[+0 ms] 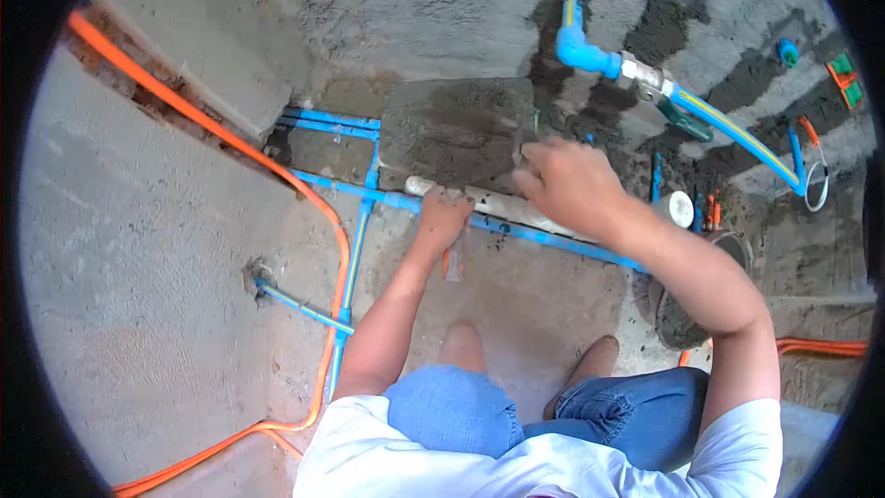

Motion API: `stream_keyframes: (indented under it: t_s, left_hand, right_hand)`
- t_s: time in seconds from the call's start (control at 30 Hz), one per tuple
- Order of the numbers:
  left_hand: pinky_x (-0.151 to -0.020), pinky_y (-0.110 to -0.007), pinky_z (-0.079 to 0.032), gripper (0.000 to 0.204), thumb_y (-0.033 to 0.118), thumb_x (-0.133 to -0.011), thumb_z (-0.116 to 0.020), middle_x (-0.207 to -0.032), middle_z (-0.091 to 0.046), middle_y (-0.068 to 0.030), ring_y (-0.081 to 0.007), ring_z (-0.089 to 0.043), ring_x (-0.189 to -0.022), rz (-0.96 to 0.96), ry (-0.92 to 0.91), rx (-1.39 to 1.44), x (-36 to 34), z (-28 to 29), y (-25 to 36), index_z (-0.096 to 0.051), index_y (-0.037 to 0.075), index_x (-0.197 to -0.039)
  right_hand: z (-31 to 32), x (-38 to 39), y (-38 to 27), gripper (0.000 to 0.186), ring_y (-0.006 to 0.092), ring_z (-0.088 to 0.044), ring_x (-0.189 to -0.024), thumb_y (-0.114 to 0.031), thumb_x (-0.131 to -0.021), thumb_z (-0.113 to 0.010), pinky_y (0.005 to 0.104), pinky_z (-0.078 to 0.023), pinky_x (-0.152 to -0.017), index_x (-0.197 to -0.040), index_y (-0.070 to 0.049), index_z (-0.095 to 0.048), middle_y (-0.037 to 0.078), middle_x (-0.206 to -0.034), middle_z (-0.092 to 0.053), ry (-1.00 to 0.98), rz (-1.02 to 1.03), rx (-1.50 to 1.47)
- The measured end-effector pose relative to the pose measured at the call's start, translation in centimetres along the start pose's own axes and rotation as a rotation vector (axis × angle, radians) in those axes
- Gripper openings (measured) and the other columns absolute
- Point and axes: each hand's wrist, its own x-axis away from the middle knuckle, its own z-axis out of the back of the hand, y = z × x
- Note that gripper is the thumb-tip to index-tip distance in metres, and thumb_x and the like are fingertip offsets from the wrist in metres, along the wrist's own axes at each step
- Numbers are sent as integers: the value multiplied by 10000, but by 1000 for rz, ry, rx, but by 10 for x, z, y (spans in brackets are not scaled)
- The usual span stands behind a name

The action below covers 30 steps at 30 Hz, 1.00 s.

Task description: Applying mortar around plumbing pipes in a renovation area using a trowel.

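Note:
My left hand (446, 214) rests at the white pipe (516, 208), its fingers curled over it near the pipe's left end. A small orange and pale piece (452, 265) shows just below that hand; whether it is held I cannot tell. To the right, my right hand (573, 183) is closed around what looks like a small trowel (519, 140). Its thin blade stands at the right edge of a grey slab (447, 134) with dark wet mortar on its face. My curled fingers hide most of the handle.
Blue water pipes (553, 238) run along the floor in front of the slab. An orange conduit (212, 134) curves down the left. At right stand a mortar bucket (680, 318) and a white capped pipe (679, 209). A blue hose with a valve (645, 77) hangs above.

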Motion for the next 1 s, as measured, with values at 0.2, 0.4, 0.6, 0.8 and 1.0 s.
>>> stream_keyframes:
  t_s: [0.2, 0.4, 0.6, 0.8, 1.0]
  left_hand:
    - [-568, -388, -480, 207, 99, -742, -622, -736, -640, -209, -312, -622, -618, -266, 101, -131, -7, 13, 6, -567, -93, -799]
    - [-619, -393, -496, 183, 81, -735, -609, -758, -657, -218, -322, -651, -685, -60, 170, -191, -9, 22, -11, -603, -79, -823]
    - [-628, -392, -489, 182, 96, -744, -597, -729, -650, -210, -328, -647, -687, -121, 274, -27, -5, 26, -7, -604, -68, -820]
    - [-619, -380, -479, 154, 75, -748, -624, -734, -663, -152, -273, -643, -678, -208, 194, -99, 10, 11, -6, -593, -57, -821]
    - [-520, -339, -458, 192, 126, -767, -660, -685, -612, -89, -179, -578, -565, -28, -11, 53, 7, 79, 11, -579, -42, -813]
  right_hand:
    - [-55, 25, -20, 203, 338, -618, -700, -230, -824, -617, 434, -503, -578, -883, -43, -564, 152, -777, -572, 183, 366, 128]
    - [-94, -11, -40, 206, 333, -626, -705, -231, -825, -612, 453, -502, -552, -892, -42, -562, 148, -786, -581, 141, 266, 59]
    - [-94, -6, -30, 216, 363, -618, -710, -237, -833, -595, 458, -504, -571, -912, -39, -560, 166, -786, -591, 135, 371, 115]
    - [-105, -57, -18, 229, 358, -614, -727, -285, -810, -625, 467, -494, -615, -844, -63, -582, 142, -810, -594, 193, 64, -154]
    - [-43, -29, -19, 240, 324, -608, -722, -270, -781, -650, 426, -491, -595, -911, -73, -609, 127, -795, -562, 260, 346, 107]
